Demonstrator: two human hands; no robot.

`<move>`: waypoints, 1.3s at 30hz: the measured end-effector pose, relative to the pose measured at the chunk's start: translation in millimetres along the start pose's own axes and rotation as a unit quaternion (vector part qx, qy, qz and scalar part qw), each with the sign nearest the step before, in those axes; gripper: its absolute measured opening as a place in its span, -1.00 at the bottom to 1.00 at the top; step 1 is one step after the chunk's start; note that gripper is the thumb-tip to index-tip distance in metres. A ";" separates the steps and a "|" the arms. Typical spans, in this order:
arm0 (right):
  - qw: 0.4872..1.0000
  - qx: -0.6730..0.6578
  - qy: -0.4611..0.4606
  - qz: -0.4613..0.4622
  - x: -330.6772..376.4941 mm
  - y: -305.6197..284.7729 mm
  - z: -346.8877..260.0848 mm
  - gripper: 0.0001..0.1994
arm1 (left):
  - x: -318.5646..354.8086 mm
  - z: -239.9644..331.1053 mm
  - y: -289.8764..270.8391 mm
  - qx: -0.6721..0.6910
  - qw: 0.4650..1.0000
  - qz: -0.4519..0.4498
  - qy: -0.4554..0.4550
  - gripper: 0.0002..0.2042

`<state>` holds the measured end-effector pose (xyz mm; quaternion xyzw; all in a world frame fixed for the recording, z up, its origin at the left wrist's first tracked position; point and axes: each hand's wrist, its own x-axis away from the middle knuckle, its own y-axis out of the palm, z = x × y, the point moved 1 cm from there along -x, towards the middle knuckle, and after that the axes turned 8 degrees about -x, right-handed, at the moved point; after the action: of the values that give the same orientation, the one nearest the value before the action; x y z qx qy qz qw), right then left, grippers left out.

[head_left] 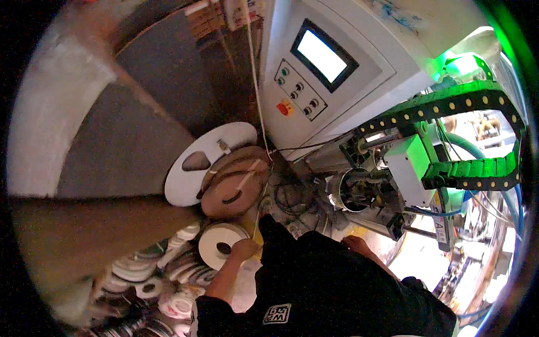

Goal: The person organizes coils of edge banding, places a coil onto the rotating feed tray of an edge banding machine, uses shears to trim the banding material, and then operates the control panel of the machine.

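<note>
My left hand (245,249) is closed on the right edge of a white round reel (209,242) with a dark hole in its middle. The reel's flat face is turned up. Beside my dark shirt, my right hand (355,243) hangs below the machine's cylindrical part (336,191), seemingly touching nothing. Its fingers are small and partly hidden, so their closure is unclear. Just beyond the held reel, a brown reel (232,197) leans against a larger white reel disc (182,178) with cut-out openings.
A grey control cabinet (359,67) with a lit screen (321,56) and buttons rises ahead. At right are a machine head (409,168) and a cable chain (432,103). Several white rolls (149,287) lie heaped at lower left. Dark cables (292,197) coil on the floor.
</note>
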<state>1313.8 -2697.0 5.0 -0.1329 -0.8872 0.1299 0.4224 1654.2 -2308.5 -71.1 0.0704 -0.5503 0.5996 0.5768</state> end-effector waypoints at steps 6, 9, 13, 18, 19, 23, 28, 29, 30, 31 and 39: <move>0.984 0.033 -0.038 -0.171 -82.9 -12.7 41.9 -0.69 | 111.8 -19.3 165.7 0.175 0.936 0.240 -0.189 -0.74; 0.947 -0.077 0.073 -0.302 -122.6 -16.1 81.1 -0.71 | 176.4 48.7 248.4 0.296 0.888 0.243 -0.253 -0.73; 0.930 0.104 0.047 -0.349 -140.1 27.7 55.6 -0.71 | 254.2 154.5 349.6 0.423 0.792 0.239 -0.371 -0.65; 0.899 0.269 0.011 -0.345 -135.5 109.0 -13.7 -0.71 | 310.4 232.6 414.9 0.509 0.685 0.235 -0.466 -0.59; 0.891 0.295 -0.002 -0.345 -132.9 126.7 -32.3 -0.71 | 311.4 240.7 419.6 0.516 0.659 0.246 -0.488 -0.60; 0.845 0.410 -0.073 -0.335 -123.5 203.8 -91.1 -0.71 | 301.5 278.6 466.2 0.551 0.562 0.259 -0.560 -0.62; 0.722 0.589 -0.208 -0.298 -67.6 367.2 -118.5 -0.70 | 360.3 290.2 539.7 0.612 0.363 0.352 -0.608 -0.65; 0.690 0.607 -0.208 -0.336 -48.9 400.0 -114.4 -0.70 | 369.1 286.2 565.6 0.618 0.312 0.384 -0.611 -0.66; 0.667 0.600 -0.166 -0.409 -34.6 430.9 -105.5 -0.59 | 376.1 280.9 587.0 0.602 0.297 0.382 -0.635 -0.66; 0.643 0.588 -0.123 -0.474 -16.1 463.5 -102.3 -0.33 | 385.3 275.8 597.6 0.633 0.289 0.379 -0.610 -0.66; 0.308 0.632 -0.216 -0.678 210.0 776.9 -11.2 -0.20 | 563.2 162.7 685.0 0.610 0.290 0.472 -0.567 -0.68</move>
<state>1292.8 -1900.0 -104.3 0.8553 -0.3722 0.3432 0.1101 854.9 -1897.5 0.1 0.4527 -0.1539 0.7420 -0.4700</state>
